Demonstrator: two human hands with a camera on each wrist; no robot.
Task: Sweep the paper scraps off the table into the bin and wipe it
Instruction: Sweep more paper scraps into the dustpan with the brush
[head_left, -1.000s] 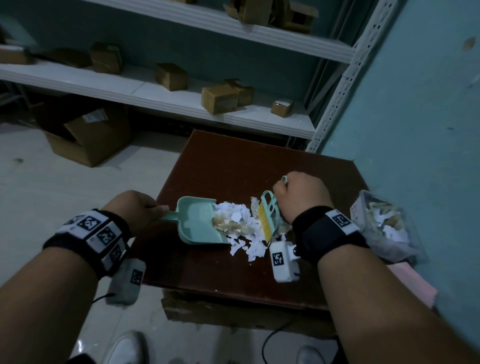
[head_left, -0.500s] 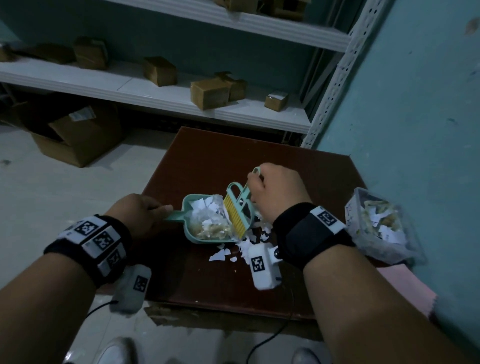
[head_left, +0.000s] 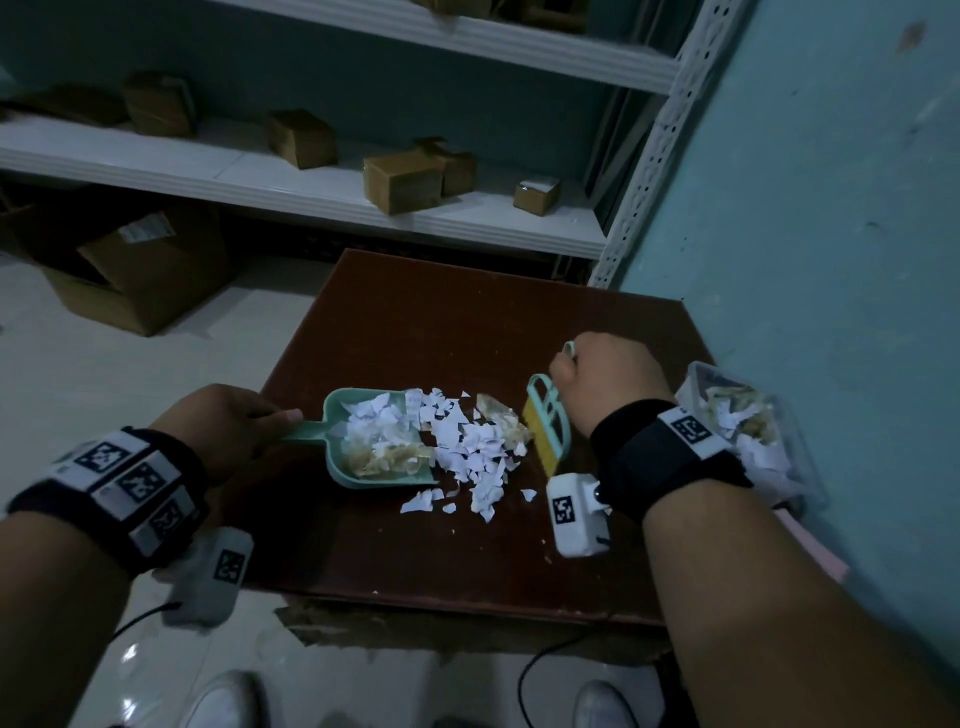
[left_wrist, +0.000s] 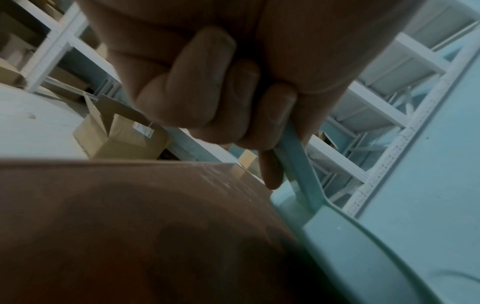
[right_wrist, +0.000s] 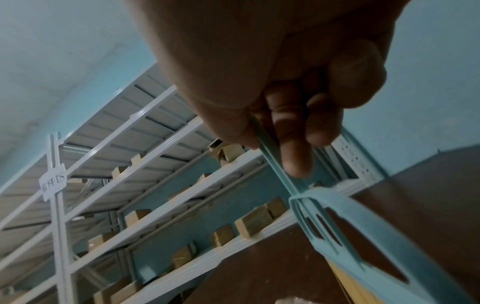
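Observation:
My left hand (head_left: 228, 426) grips the handle of a mint-green dustpan (head_left: 337, 470) lying flat on the dark brown table (head_left: 441, 322); the left wrist view shows the fingers (left_wrist: 233, 98) curled round that handle (left_wrist: 298, 162). White and yellowish paper scraps (head_left: 467, 441) spill from the pan's mouth onto the table. My right hand (head_left: 602, 379) grips a small mint brush with yellow bristles (head_left: 545, 426), standing just right of the scrap pile. Its handle (right_wrist: 275, 164) shows between the fingers in the right wrist view. A clear bin (head_left: 743, 431) holding scraps sits at the table's right edge.
A teal wall (head_left: 831, 260) runs close along the table's right side. White metal shelving (head_left: 311, 192) with small cardboard boxes stands behind the table. An open cardboard box (head_left: 140, 270) lies on the floor to the left. A pink cloth (head_left: 815, 545) lies near the bin.
The brush has pulled back to the right, away from the dustpan. Scraps that were gathered in the pan now lie spread between pan and brush. The left hand still holds the pan.

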